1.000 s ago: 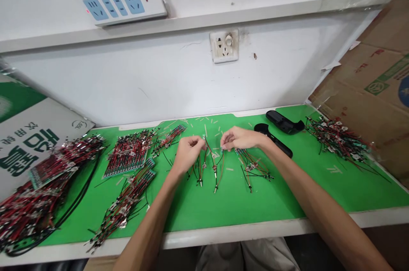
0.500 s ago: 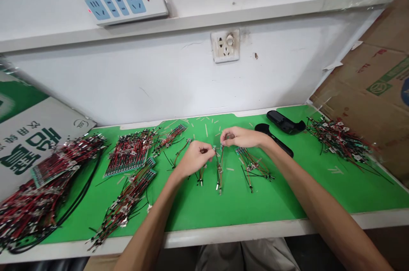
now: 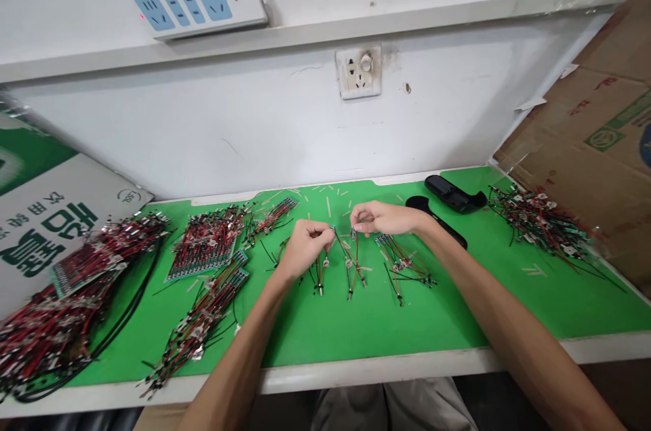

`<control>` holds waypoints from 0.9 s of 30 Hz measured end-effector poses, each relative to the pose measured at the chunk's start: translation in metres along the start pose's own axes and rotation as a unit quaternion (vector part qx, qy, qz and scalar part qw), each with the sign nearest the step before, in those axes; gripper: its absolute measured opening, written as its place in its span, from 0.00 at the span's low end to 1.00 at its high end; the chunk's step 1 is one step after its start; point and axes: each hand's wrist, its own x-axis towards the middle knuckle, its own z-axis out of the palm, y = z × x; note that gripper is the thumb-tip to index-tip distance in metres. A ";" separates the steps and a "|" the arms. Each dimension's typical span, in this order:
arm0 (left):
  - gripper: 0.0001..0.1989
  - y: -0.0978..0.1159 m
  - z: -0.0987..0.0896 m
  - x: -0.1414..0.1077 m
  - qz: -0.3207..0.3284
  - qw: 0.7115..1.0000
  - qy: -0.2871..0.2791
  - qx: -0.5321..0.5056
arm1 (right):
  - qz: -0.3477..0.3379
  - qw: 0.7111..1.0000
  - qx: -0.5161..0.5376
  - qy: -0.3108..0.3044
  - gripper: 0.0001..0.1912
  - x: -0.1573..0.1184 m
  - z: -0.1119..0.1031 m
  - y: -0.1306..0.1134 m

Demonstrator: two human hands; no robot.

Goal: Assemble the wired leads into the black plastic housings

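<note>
My left hand (image 3: 307, 248) pinches the top of a small circuit board with wires (image 3: 342, 248), which dangles to the right of the fingertips. In my right hand (image 3: 375, 218), closed at thumb and forefinger, is a second small wired circuit board (image 3: 354, 233); its red and black wires hang down over the green mat (image 3: 325, 333). The lower wire ends of both lie close together. Below my left hand rests another bunch of wires (image 3: 319, 279), partly hidden by the fingers. Right of centre lies a group of wired boards (image 3: 404, 261).
Panels of wired boards (image 3: 206, 241) and a long bundle (image 3: 198, 322) lie left, beside a larger heap (image 3: 51, 329). Black plastic shells (image 3: 452, 194) sit back right, near another wire pile (image 3: 544, 221). Cardboard (image 3: 584, 126) stands at the right; pale strips (image 3: 328, 206) are scattered behind my hands.
My left hand has shifted slightly left, so the two small boards are further apart at the top. The hanging wires have spread and crossed. My right hand has hardly moved.
</note>
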 end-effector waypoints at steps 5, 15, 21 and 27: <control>0.15 0.002 0.009 -0.002 -0.008 1.000 0.021 0.015 | 0.009 0.997 0.054 -0.058 0.04 -0.006 0.001 -0.014; 0.14 0.008 0.018 -0.008 0.013 0.995 0.095 0.025 | 0.097 0.993 0.067 -0.010 0.06 0.001 0.013 -0.022; 0.14 0.009 0.023 -0.008 0.022 0.988 0.147 0.038 | 0.099 0.994 0.052 0.006 0.08 0.002 0.014 -0.022; 0.14 0.009 0.020 -0.007 0.001 0.982 0.189 0.006 | 0.083 0.996 0.035 -0.012 0.06 0.001 0.015 -0.025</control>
